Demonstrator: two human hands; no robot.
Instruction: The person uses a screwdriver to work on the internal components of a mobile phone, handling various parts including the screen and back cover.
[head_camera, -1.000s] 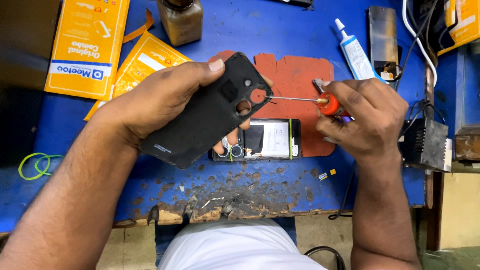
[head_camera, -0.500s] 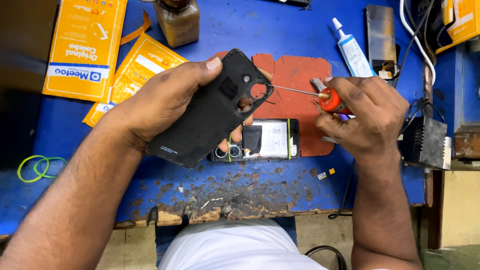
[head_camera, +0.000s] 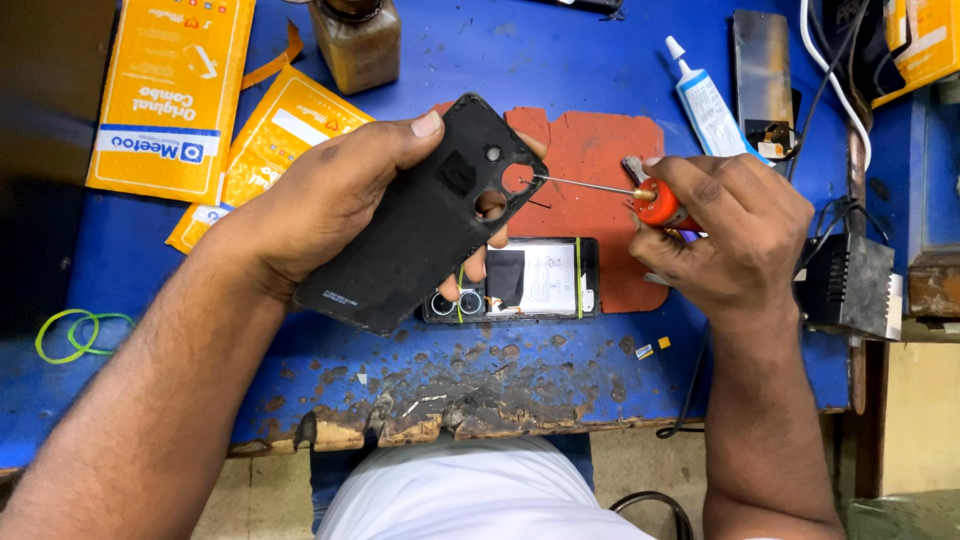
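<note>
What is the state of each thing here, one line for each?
Left hand: grips the black phone back cover, tilted above the bench.
Right hand: holds the red-handled screwdriver, tip at the cover's camera opening.
Opened phone: flat, insides exposed.
Glue tube: capped, lying down.

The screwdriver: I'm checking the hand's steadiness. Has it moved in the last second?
Barely. The screwdriver tip stays at the black back cover camera opening, over the red mat.
</note>
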